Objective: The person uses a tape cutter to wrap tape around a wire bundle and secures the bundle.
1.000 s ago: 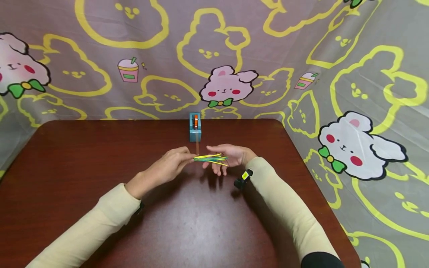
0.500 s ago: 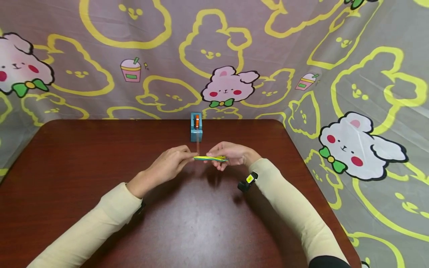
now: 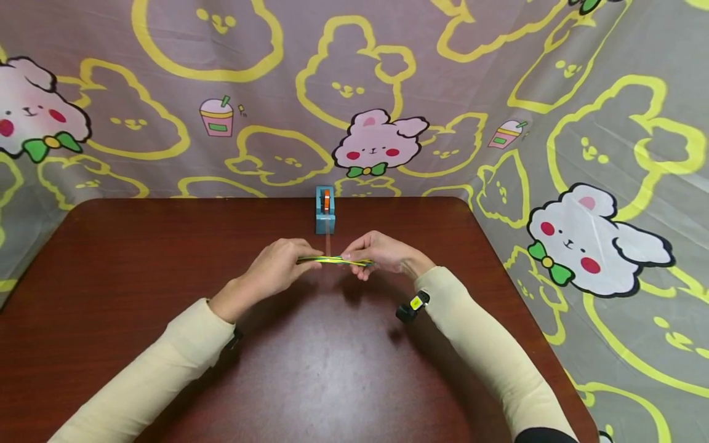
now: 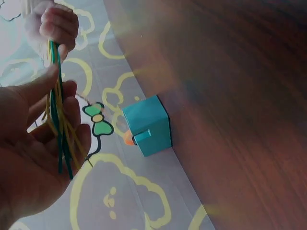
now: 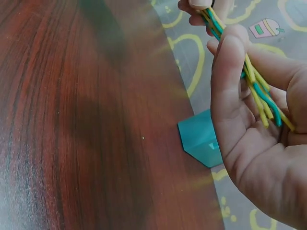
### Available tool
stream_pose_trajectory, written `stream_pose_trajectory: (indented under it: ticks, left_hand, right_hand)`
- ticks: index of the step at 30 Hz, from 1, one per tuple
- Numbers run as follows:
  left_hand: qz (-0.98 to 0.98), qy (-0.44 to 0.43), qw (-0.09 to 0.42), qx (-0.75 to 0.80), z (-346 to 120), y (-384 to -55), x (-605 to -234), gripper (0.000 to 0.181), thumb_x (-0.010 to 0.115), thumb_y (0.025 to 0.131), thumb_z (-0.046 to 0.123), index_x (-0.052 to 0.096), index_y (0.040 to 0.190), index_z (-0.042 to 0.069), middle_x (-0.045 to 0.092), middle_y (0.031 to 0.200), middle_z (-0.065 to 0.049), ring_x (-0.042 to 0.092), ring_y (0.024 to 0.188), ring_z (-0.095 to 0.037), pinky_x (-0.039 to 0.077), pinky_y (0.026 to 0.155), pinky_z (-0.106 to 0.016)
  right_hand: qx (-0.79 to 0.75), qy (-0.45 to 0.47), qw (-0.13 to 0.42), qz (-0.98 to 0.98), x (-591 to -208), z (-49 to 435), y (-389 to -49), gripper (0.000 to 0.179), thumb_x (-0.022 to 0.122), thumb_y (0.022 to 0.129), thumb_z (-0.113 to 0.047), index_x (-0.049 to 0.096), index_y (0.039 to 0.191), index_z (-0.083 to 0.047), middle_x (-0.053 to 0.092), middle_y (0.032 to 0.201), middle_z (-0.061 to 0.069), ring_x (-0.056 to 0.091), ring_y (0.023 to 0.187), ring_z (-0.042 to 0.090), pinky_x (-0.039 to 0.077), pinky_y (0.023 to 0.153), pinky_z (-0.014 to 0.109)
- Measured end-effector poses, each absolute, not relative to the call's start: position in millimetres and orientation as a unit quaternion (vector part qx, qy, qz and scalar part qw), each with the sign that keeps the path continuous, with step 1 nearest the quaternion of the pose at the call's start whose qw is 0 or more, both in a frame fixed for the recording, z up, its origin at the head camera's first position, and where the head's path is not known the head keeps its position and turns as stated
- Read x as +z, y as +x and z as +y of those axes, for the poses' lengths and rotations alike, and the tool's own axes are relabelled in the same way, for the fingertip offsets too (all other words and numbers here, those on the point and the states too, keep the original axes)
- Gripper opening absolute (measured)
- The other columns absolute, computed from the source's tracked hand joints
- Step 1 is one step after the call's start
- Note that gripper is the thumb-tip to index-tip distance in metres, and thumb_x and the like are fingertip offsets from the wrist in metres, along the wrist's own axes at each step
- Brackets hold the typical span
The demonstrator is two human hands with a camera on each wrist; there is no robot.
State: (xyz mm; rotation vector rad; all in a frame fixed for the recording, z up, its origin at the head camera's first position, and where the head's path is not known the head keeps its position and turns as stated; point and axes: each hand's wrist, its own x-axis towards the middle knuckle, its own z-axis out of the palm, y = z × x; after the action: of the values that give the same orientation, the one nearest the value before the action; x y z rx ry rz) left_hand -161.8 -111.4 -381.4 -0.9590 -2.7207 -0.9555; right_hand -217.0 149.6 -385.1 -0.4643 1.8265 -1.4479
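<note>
A bundle of thin yellow and green wires (image 3: 332, 260) is held level above the table between both hands. My left hand (image 3: 275, 266) pinches its left part between thumb and fingers. In the left wrist view, loose ends of the wires (image 4: 60, 129) lie across that palm. My right hand (image 3: 382, 252) pinches the other part, and uneven wire ends (image 5: 264, 98) stick out past the thumb in the right wrist view. A strip of clear tape (image 3: 328, 242) runs from the blue tape dispenser (image 3: 325, 223) toward the middle of the bundle; whether it touches cannot be told.
The dispenser, with its orange tape core (image 3: 327, 200), stands at the far edge of the brown table (image 3: 166, 246). A patterned curtain (image 3: 255, 98) hangs behind the table and along its right side.
My right hand was spread beneath the wires and has since taken hold of them, gathering the splayed ends. My left hand has shifted slightly left along the bundle, exposing its middle.
</note>
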Motion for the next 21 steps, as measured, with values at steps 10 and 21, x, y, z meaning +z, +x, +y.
stream_pose_trajectory:
  ticks: [10,21]
  left_hand:
    - [-0.857,-0.253,-0.114,-0.435,-129,-191,-379,0.044,0.051,0.106,0.038,0.079,0.102,0.005,0.073,0.083,-0.007,0.065,0.072,-0.019,0.051,0.065,-0.032]
    - [-0.747,-0.165,-0.34,-0.547,-138,-212,-393,0.066,0.038,0.108,0.05,0.064,0.123,-0.009,0.074,0.087,-0.014,0.064,0.061,-0.017,0.055,0.061,-0.031]
  right_hand:
    - [-0.54,-0.247,0.303,0.746,-380,152,-211,0.016,0.067,0.098,-0.009,0.076,0.106,0.001,0.064,0.074,0.025,0.059,0.059,0.023,0.056,0.061,0.044]
    - [-0.527,-0.297,0.222,0.765,-386,150,-206,0.017,0.066,0.097,-0.005,0.075,0.108,0.005,0.066,0.071,0.018,0.061,0.06,0.02,0.056,0.057,0.033]
